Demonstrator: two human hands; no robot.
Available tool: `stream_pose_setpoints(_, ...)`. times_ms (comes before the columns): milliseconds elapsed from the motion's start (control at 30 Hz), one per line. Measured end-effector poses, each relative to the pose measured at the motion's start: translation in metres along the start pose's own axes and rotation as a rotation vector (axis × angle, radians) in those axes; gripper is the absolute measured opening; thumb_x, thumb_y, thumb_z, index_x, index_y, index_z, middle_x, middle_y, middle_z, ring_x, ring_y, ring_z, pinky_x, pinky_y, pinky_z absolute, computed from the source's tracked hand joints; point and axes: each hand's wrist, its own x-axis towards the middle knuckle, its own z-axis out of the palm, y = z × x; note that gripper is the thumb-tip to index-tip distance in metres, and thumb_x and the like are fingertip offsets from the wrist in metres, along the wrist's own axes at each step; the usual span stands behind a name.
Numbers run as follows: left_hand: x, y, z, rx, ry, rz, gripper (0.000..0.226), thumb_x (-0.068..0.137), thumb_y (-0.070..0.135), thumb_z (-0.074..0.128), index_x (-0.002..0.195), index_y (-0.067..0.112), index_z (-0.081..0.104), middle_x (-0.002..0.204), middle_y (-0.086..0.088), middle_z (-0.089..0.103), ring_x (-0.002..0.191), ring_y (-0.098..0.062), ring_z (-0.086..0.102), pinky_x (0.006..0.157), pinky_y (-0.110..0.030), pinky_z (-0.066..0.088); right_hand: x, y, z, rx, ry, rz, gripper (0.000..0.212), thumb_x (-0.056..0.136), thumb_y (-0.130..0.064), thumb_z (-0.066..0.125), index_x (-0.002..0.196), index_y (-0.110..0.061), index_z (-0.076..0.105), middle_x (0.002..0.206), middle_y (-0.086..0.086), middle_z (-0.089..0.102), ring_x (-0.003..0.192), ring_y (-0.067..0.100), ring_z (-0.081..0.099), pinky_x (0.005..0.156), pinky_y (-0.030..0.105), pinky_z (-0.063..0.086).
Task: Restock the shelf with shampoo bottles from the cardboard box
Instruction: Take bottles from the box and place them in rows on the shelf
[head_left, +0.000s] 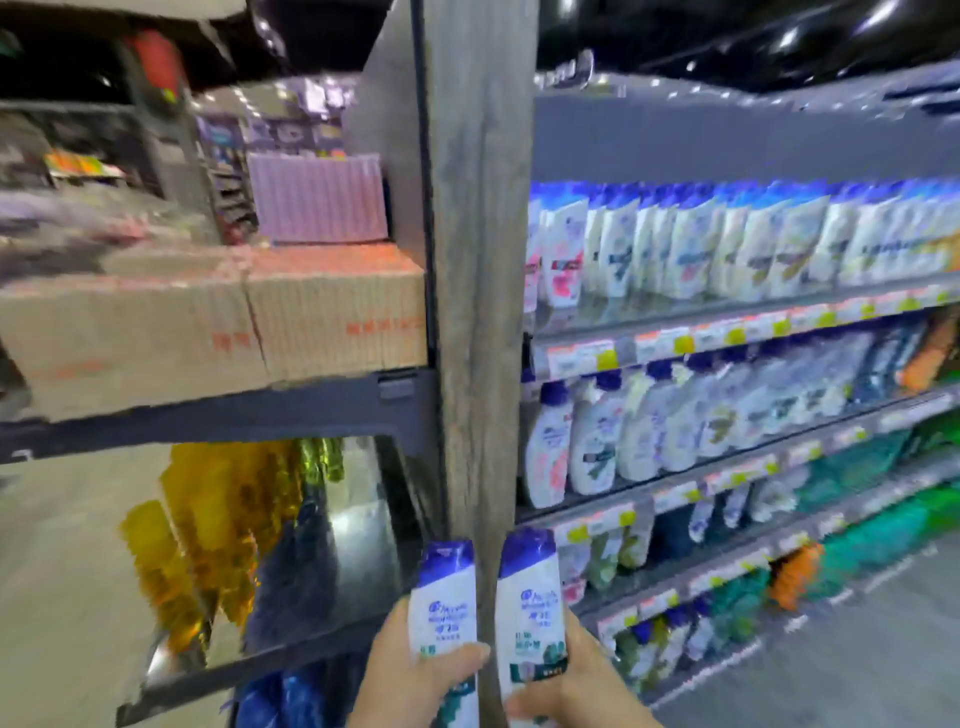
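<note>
My left hand (410, 675) grips a white shampoo bottle with a blue cap (445, 597), held upright at the bottom centre. My right hand (576, 675) grips a second, matching bottle (527, 597) right beside it. Both bottles are in front of a grey wooden post (480, 260). To the right of the post, the shelf (727, 332) runs away in several tiers, filled with rows of similar white and blue shampoo bottles (701, 244). A cardboard box (218, 332) with red print sits on a dark cart deck at the left.
Under the cardboard box, a lower cart level holds yellow bottles (208, 535) and dark blue bottles (291, 571). A purple ribbed crate (317, 197) stands behind the box. Lower shelf tiers carry green and orange products (857, 545). Grey floor lies at the bottom right.
</note>
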Motion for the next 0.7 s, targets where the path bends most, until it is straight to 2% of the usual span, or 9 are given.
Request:
stream_pose_setpoints(33, 0.003, 0.01, 0.008, 0.047, 0.01, 0.052, 0.049, 0.055, -0.007, 0.085, 0.082, 0.023, 0.056, 0.059, 0.018, 0.069, 0.053, 0.008, 0.062, 0.044, -0.004, 0.043, -0.009, -0.007, -0.019, 0.062, -0.029, -0.058, 0.054, 0.08, 0.004, 0.065, 0.123, -0.023, 0.049, 0.124, 0.015, 0.06, 0.109, 0.016, 0.062, 0.07, 0.023, 0.049)
stream_pose_setpoints(67, 0.002, 0.023, 0.013, 0.068, -0.003, 0.052, 0.049, 0.056, -0.001, 0.086, 0.087, 0.022, 0.057, 0.069, 0.014, 0.07, 0.06, 0.006, 0.063, 0.046, -0.005, 0.044, -0.002, -0.017, -0.026, 0.035, -0.041, -0.074, 0.055, 0.079, 0.008, 0.064, 0.121, -0.025, 0.049, 0.122, 0.013, 0.063, 0.108, 0.021, 0.062, 0.072, 0.026, 0.05)
stream_pose_setpoints(100, 0.0, 0.038, 0.02, 0.066, -0.03, 0.075, 0.049, 0.055, 0.003, 0.087, 0.09, 0.022, 0.057, 0.079, 0.011, 0.07, 0.067, 0.001, 0.064, 0.049, -0.006, 0.046, -0.003, -0.025, -0.042, -0.005, -0.111, -0.154, 0.06, 0.075, 0.011, 0.066, 0.118, -0.027, 0.05, 0.116, 0.008, 0.067, 0.101, 0.019, 0.065, 0.073, 0.027, 0.051)
stream_pose_setpoints(233, 0.0, 0.082, 0.064, 0.107, -0.095, 0.167, 0.068, 0.039, 0.023, 0.087, 0.101, 0.021, 0.059, 0.094, 0.001, 0.074, 0.082, -0.011, 0.07, 0.072, -0.028, 0.058, -0.017, -0.053, -0.093, -0.118, -0.045, -0.245, 0.075, 0.056, 0.008, 0.075, 0.118, -0.026, 0.051, 0.101, 0.002, 0.073, 0.09, 0.018, 0.071, 0.078, 0.04, 0.057)
stream_pose_setpoints(367, -0.011, 0.115, 0.127, 0.125, -0.049, 0.248, 0.049, 0.055, 0.009, 0.088, 0.088, 0.026, 0.056, 0.089, 0.003, 0.069, 0.074, -0.004, 0.066, 0.059, -0.015, 0.05, -0.036, -0.071, -0.156, -0.065, 0.014, -0.243, 0.072, 0.045, 0.002, 0.073, 0.11, -0.023, 0.054, 0.091, 0.007, 0.074, 0.073, 0.019, 0.068, 0.061, 0.03, 0.051)
stream_pose_setpoints(433, -0.014, 0.126, 0.167, 0.12, -0.027, 0.265, 0.047, 0.058, 0.002, 0.085, 0.083, 0.027, 0.055, 0.082, 0.006, 0.068, 0.062, 0.005, 0.063, 0.053, -0.01, 0.048, -0.049, -0.077, -0.194, -0.05, 0.01, -0.253, 0.071, 0.047, 0.004, 0.073, 0.108, -0.025, 0.053, 0.089, 0.007, 0.073, 0.067, 0.017, 0.068, 0.057, 0.027, 0.05)
stream_pose_setpoints(500, -0.016, 0.132, 0.2, 0.116, -0.041, 0.25, 0.047, 0.06, -0.003, 0.083, 0.086, 0.025, 0.055, 0.079, 0.008, 0.067, 0.057, 0.004, 0.061, 0.049, -0.007, 0.046, -0.052, -0.078, -0.229, -0.063, 0.008, -0.252, 0.074, 0.049, 0.004, 0.074, 0.114, -0.024, 0.052, 0.091, 0.006, 0.073, 0.069, 0.015, 0.069, 0.057, 0.026, 0.052)
stream_pose_setpoints(567, -0.018, 0.14, 0.245, 0.115, -0.057, 0.248, 0.047, 0.06, -0.001, 0.083, 0.094, 0.018, 0.056, 0.082, 0.004, 0.067, 0.064, -0.002, 0.062, 0.048, -0.007, 0.045, -0.06, -0.081, -0.274, -0.074, 0.028, -0.246, 0.081, 0.048, 0.004, 0.077, 0.12, -0.022, 0.05, 0.096, 0.007, 0.072, 0.078, 0.019, 0.07, 0.059, 0.028, 0.053)
stream_pose_setpoints(700, -0.016, 0.163, 0.315, 0.122, -0.1, 0.258, 0.045, 0.063, 0.005, 0.083, 0.096, 0.019, 0.057, 0.085, 0.0, 0.068, 0.066, -0.001, 0.065, 0.053, -0.013, 0.05, -0.075, -0.089, -0.352, -0.071, 0.055, -0.202, 0.08, 0.049, 0.005, 0.076, 0.121, -0.02, 0.05, 0.096, 0.01, 0.07, 0.062, 0.015, 0.065, 0.051, 0.022, 0.049)
